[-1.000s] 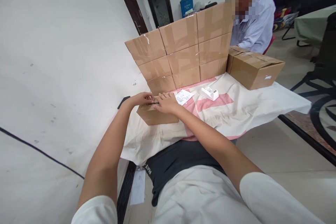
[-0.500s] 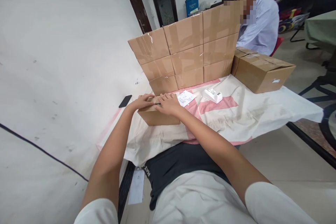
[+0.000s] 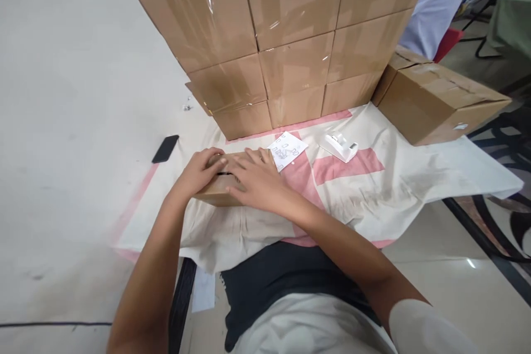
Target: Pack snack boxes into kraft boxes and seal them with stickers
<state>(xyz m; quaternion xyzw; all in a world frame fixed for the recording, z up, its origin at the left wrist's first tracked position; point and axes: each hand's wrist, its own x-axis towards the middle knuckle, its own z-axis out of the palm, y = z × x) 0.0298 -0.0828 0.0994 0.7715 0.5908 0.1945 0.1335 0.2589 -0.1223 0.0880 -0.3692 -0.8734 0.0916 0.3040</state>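
- Currently, a small cardboard box [image 3: 215, 191] is located on the cloth-covered desk [image 3: 373, 188], pressed under both hands.
- Left hand [image 3: 201, 168]: fingers curled together on the box top.
- Right hand [image 3: 255, 182]: fingers spread flat on the box top.
- A paper slip [image 3: 287, 149] is positioned just beside.

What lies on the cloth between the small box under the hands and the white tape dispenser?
In the head view, a printed paper slip lies between the small box and tape dispenser.
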